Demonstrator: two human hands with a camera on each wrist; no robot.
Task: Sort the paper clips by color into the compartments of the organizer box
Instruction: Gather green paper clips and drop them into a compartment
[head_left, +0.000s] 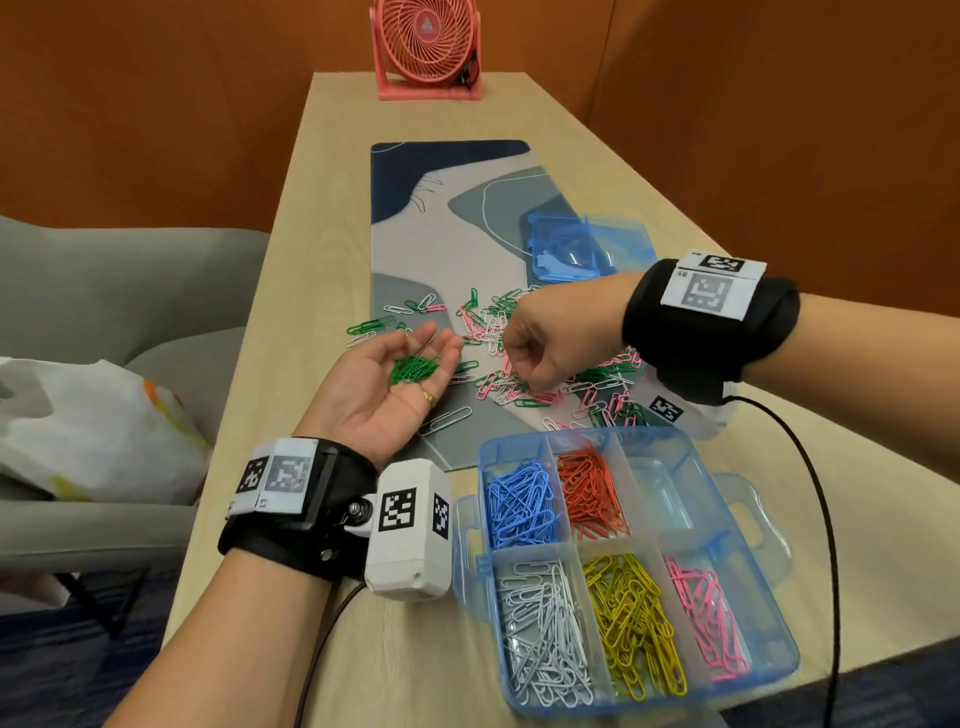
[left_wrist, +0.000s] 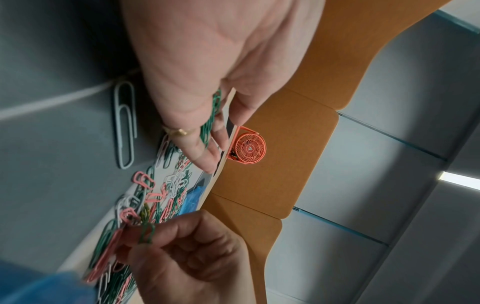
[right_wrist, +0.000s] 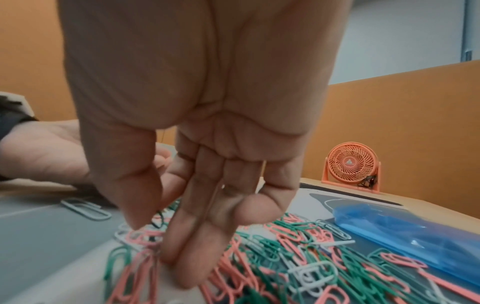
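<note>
Now the counter (head_left: 571, 119) carries the organizer box (head_left: 748, 670) nearest me, its far right compartment empty. Beyond it, on the mat (head_left: 395, 249), lies the mixed pile of paper clips (head_left: 597, 387). My right hand (head_left: 550, 343) has its grip pinching a green clip (left_wrist: 146, 234) directly below. My left hand (head_left: 387, 384) lies just beside, palm up, released, cupping gathered green clips (head_left: 413, 369).

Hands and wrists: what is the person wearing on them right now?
Both forearms are bare. Each wrist has a black strap with white square-code tags. The left wrist carries a white camera block; dark cables trail from both. The left hand wears a gold ring.
</note>
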